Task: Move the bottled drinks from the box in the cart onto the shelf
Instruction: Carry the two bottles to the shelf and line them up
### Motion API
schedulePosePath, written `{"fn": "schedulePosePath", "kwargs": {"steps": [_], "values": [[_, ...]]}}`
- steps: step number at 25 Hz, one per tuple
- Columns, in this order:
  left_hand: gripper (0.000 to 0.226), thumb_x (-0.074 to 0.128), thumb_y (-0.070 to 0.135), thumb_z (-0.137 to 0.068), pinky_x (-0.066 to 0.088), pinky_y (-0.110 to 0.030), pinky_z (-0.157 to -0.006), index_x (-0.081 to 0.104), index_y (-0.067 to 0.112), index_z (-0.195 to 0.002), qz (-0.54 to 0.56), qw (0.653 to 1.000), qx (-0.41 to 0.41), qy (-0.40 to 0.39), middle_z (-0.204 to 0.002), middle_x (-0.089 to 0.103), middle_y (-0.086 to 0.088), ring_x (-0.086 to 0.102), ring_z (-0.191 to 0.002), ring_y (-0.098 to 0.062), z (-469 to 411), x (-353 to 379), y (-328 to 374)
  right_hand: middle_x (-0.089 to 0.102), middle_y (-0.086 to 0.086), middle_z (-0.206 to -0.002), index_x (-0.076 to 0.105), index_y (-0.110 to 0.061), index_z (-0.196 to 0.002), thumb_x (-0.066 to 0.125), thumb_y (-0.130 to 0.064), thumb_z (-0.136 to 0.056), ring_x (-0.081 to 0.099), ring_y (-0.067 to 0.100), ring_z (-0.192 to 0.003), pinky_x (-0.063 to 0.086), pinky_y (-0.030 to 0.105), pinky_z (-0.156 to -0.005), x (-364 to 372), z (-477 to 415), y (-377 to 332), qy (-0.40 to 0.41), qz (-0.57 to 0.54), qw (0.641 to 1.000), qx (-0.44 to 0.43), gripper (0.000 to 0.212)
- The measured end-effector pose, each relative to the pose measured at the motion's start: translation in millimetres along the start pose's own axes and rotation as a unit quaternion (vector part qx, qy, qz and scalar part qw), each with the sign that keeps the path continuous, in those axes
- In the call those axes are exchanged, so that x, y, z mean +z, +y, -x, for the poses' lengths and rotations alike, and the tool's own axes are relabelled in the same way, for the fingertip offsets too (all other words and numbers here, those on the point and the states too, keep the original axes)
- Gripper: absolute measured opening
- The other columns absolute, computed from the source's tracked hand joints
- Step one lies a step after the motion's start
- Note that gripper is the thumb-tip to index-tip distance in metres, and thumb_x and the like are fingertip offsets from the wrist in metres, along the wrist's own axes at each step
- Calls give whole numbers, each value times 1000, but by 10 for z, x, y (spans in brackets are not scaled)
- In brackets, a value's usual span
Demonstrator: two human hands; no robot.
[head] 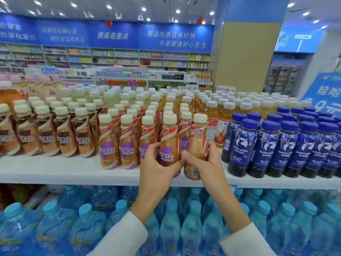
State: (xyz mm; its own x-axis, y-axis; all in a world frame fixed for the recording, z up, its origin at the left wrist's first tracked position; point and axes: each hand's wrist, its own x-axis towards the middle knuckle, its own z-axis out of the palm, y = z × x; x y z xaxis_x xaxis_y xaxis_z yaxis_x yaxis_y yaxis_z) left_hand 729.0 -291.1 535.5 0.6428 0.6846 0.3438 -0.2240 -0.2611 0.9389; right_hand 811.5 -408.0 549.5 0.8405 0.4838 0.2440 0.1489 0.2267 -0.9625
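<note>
The long white shelf (55, 169) runs right across in front of the person, packed with drinks back to its far edge. Under it sit rows of water bottles (86, 224). On the shelf, brown coffee bottles (108, 143) with cream caps fill the left and middle, and dark blue bottles (258, 145) stand along the front edge to the right. The cart and its box are out of sight. Both hands are up at the front edge of the shelf, just right of the front row of purple-labelled coffee bottles. The left hand (158, 163) has its fingers wrapped round one purple-labelled bottle (168, 143), upright and label outward. The right hand (204, 161) grips a second bottle (196, 143), tilted a little, its barcode side facing out. The two bottles are touching or very nearly so. Their bases are at the shelf's front lip, though I can't tell if they rest on it yet. I'd say this is the placing step. Next, both need setting down square in the gap before the blue bottles. The right one wants a turn to face front, then both hands let go.
</note>
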Motion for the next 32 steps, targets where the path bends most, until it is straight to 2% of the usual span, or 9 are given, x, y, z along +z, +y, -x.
{"fn": "schedulePosePath", "kwargs": {"steps": [5, 11, 16, 20, 23, 25, 27, 30, 32], "values": [[65, 92, 24, -66, 56, -18, -77, 54, 32, -119, -19, 1000, -2, -7, -106, 71, 13, 68, -90, 4, -128, 101, -268, 73, 0, -111, 49, -19, -126, 79, -7, -83, 71, 11, -100, 57, 21, -75, 11, -239, 227, 24, 4, 1000, -15, 54], [74, 89, 34, -71, 52, -9, -84, 50, 32, -133, -31, 999, 8, -24, -120, 65, 18, 62, -106, 6, -187, 145, -387, 72, -4, -116, 47, -24, -128, 80, -11, -83, 69, 10, -108, 58, 24, -84, -95, -321, 380, 7, 13, 1000, -8, 57], [77, 86, 34, -76, 51, -31, -103, 44, 39, -140, -68, 997, 15, -41, -129, 60, 22, 58, -118, 2, -112, 64, -541, 61, -13, -125, 40, -35, -131, 90, -27, -73, 63, 0, -109, 55, 23, -90, -205, -225, 378, 23, 176, 984, -5, 78], [77, 87, 41, -73, 54, -38, -101, 43, 40, -136, -119, 993, 20, -6, -128, 61, 16, 59, -118, -5, -100, 34, -597, 60, -14, -118, 46, -36, -125, 93, -42, -61, 60, 2, -108, 52, 27, -91, -181, -206, 392, 88, 282, 955, -27, 80], [83, 83, 50, -74, 52, -35, -102, 39, 31, -142, -205, 977, 51, 10, -135, 56, 9, 55, -122, -10, -65, 42, -565, 66, -13, -113, 50, -31, -125, 93, -23, -66, 65, 1, -101, 54, 29, -91, -245, -248, 370, 60, 242, 968, 6, 74], [85, 81, 52, -75, 49, -31, -102, 37, 26, -144, -219, 974, 53, 17, -138, 54, 6, 52, -124, -11, -34, 54, -553, 68, -11, -114, 50, -29, -127, 85, -2, -73, 66, 3, -103, 55, 27, -91, -283, -265, 323, 11, 190, 981, 31, 70], [83, 78, 52, -78, 48, -30, -102, 38, 24, -144, -215, 975, 53, 20, -137, 53, 6, 51, -123, -10, -1, 55, -572, 69, -9, -118, 53, -32, -123, 81, 4, -77, 66, 5, -108, 55, 24, -89, -304, -260, 321, -24, 168, 985, 39, 65], [77, 73, 53, -83, 50, -38, -104, 37, 26, -145, -209, 976, 53, 14, -137, 52, 7, 51, -123, -10, 20, 25, -598, 68, -14, -119, 54, -36, -124, 89, -19, -72, 65, 2, -109, 55, 29, -93, -282, -198, 387, -13, 185, 983, 16, 65], [74, 73, 50, -85, 51, -40, -103, 38, 25, -145, -212, 975, 59, 15, -134, 50, 11, 52, -122, -10, 11, 11, -599, 66, -17, -115, 54, -36, -123, 92, -28, -70, 63, -1, -106, 53, 24, -89, -236, -162, 394, 31, 213, 977, -11, 65]]}}
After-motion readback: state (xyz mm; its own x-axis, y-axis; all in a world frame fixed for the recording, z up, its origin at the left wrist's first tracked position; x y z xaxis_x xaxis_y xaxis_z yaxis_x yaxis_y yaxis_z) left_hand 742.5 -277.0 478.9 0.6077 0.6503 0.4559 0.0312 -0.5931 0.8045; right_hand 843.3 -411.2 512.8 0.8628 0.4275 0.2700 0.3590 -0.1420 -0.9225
